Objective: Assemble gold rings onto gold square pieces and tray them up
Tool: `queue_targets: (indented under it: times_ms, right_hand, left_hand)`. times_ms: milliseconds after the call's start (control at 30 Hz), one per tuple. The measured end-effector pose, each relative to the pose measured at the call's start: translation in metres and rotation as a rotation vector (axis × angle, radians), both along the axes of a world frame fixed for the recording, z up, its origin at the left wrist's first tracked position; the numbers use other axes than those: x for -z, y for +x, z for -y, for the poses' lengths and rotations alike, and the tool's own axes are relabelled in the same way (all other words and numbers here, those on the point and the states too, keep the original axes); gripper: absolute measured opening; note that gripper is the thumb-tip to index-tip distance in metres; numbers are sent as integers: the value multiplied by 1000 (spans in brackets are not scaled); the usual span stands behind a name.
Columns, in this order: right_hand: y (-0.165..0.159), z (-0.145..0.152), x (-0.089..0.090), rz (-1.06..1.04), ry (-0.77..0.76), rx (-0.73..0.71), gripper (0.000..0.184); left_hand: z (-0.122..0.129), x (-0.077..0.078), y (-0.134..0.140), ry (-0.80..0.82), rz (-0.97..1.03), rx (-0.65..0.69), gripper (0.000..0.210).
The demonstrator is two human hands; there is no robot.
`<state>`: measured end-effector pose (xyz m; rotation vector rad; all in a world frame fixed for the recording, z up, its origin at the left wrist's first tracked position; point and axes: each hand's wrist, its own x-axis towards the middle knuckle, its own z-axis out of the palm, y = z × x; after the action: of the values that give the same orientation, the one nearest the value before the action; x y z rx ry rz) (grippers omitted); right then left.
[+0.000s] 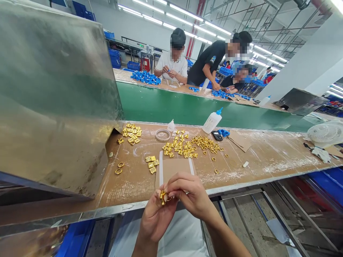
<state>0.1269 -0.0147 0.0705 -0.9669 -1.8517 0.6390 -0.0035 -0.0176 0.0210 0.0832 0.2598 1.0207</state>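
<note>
Close to the bench's front edge, my left hand [158,216] pinches a small shiny gold piece [162,197], perhaps a gold ring with a square top. My right hand [191,194] meets it there, fingers pressed together at the piece; what they grip is mostly hidden. Just beyond the hands lies a cardboard sheet [175,167] with white strips along its sides. Left of the sheet are several square gold pieces [152,163]. More square gold pieces [179,145] are spread behind it, beside a heap of gold rings [207,144]. Two loose gold rings [119,167] lie farther left.
A big metal housing [53,100] stands at the left. Behind the parts are a tape roll [163,134], a small dropper bottle [171,126] and a white bottle with a blue tip [212,122]. A green conveyor belt [171,102] separates me from people handling blue parts. A white fan [325,134] stands right.
</note>
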Motion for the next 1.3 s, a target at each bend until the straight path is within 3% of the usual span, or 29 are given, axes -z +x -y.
queue_targets:
  times_ms: [367, 1300]
  right_hand:
    - [-1, 2, 2, 3, -15, 23, 25]
    - [-7, 10, 18, -168, 78, 84, 15]
  left_hand:
    - [1, 8, -3, 12, -6, -3, 25]
    - [-2, 4, -4, -151, 82, 28, 20]
